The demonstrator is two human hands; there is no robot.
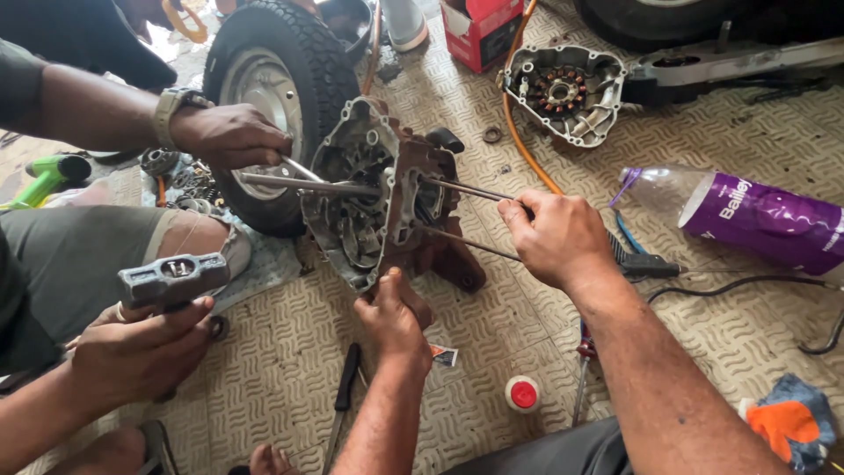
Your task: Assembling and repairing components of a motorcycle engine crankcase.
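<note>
Left hand (396,310) braces engine casing (378,189); right hand (556,237) grips its stud (470,189)

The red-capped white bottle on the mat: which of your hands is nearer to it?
Left. The left hand, bracing the engine case, is just up-left of the bottle; the right hand grips a long stud farther up.

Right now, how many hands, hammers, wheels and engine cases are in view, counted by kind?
Hands: 4, the wearer's left hand and right hand, plus a co-worker's two
Hammers: 1
Wheels: 2
Engine cases: 2
Total: 9
</note>
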